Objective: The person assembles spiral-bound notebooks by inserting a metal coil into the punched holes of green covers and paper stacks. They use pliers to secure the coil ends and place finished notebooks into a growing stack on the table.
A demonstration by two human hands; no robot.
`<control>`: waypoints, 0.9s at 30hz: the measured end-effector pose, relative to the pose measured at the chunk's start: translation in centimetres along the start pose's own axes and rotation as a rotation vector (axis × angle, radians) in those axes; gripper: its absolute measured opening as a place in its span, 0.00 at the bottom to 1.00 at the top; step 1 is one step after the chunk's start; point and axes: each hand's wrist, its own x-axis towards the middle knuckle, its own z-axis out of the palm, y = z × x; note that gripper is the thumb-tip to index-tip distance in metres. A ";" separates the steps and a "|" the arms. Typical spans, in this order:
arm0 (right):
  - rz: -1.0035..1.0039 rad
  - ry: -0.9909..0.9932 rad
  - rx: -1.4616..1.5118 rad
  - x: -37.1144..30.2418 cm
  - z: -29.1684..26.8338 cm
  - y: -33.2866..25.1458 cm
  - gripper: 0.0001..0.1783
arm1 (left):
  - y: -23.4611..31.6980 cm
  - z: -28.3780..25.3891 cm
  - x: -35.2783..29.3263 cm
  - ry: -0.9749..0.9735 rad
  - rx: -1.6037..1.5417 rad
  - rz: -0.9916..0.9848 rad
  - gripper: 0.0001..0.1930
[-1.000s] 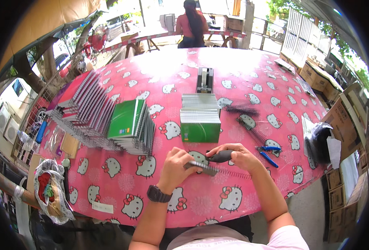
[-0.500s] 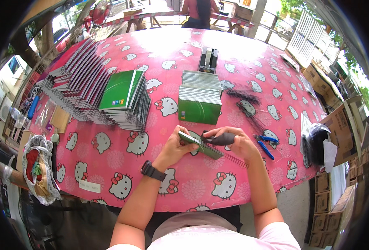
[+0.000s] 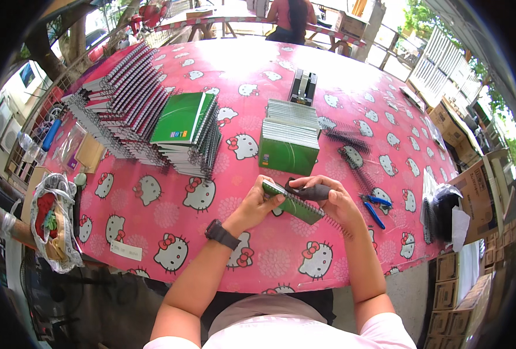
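Note:
My left hand grips a small green notebook by its left end, thumb on top. A dark spiral coil runs along the notebook's upper edge, and its loose end sticks out past the right corner. In my right hand is a dark grey rounded hand-held tool, its front close to the coiled edge. Fingers partly cover the tool, so its exact kind is unclear. Just beyond my hands stands a block of green-covered booklets.
Stacked spiral notebooks fill the table's left. Loose black coils and blue-handled pliers lie to the right. A black metal device stands behind the booklets. A cloth-lined basket is at left, cardboard boxes at right. Another person is far off.
The whole view has shifted a little. The coil's loose tail past the notebook's corner looks shorter, with more coil along the edge. Both hands keep their holds.

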 end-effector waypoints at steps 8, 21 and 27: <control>-0.042 -0.042 0.237 0.1 0.7 -0.1 0.26 | 0.2 -0.3 0.0 -0.002 0.042 0.027 0.16; 0.024 0.044 0.053 -0.5 -1.5 1.4 0.26 | 0.6 0.8 -0.1 -0.097 -0.059 -0.011 0.14; 0.124 0.243 -0.887 -0.7 -1.7 0.3 0.24 | 0.5 0.4 -0.1 -0.061 0.010 0.006 0.13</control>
